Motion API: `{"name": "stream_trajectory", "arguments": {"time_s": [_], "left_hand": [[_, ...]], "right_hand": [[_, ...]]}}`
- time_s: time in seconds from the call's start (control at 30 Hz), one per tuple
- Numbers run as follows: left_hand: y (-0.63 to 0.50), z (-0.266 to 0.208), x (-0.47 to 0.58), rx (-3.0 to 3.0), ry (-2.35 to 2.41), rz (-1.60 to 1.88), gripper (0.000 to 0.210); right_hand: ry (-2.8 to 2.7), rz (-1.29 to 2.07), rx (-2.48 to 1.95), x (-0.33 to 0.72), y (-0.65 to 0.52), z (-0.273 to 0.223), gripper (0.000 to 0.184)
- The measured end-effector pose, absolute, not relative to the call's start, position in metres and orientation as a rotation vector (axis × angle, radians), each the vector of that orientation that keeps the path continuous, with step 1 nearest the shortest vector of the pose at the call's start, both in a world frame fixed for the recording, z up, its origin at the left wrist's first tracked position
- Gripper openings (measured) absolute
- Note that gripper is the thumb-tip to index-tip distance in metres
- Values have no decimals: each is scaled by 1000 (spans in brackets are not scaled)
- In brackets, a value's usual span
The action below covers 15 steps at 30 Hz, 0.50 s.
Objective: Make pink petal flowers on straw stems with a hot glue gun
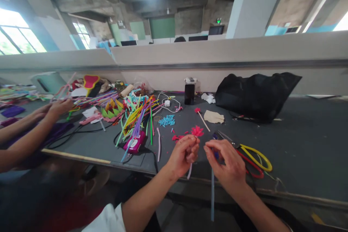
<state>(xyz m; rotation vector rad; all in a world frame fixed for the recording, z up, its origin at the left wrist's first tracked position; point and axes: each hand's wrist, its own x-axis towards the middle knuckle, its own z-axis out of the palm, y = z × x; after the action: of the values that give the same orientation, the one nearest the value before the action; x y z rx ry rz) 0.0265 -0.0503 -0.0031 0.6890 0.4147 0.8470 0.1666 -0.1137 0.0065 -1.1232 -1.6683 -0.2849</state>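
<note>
The left hand [185, 154] grips a pinkish-red flower [197, 131] by its base, above the near part of the table [304, 145], with a pale purple stem [189, 171] showing below the fist. Just beside it, the right hand [227, 161] has thumb and fingertips drawn together; whether they pinch anything I cannot tell. A bluish stick [212, 195] hangs below that hand, and scissors [255, 161] with yellow and red handles lie to its right.

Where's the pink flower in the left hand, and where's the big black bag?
Pink flower [197, 131], head view: on its petals.
Black bag [252, 97], head view: on its front side.
</note>
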Motion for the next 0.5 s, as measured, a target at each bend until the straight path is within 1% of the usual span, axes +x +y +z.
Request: {"name": "stream_trajectory", "arguments": {"time_s": [0.1,0.2,0.33,0.5], "left_hand": [[-81,2,27,697,406,887,17],[-117,7,28,688,382,902,17],[-161,18,27,674,352,918,20],[-205,38,16,691,355,1001,20]], "right_hand": [[-1565,-213,-1201,160,-151,1,13],[-1456,-182,-1244,152,-189,0,15],[-1430,-178,-1205,141,-228,13,19],[-1443,-276,-1151,128,-264,34,21]]}}
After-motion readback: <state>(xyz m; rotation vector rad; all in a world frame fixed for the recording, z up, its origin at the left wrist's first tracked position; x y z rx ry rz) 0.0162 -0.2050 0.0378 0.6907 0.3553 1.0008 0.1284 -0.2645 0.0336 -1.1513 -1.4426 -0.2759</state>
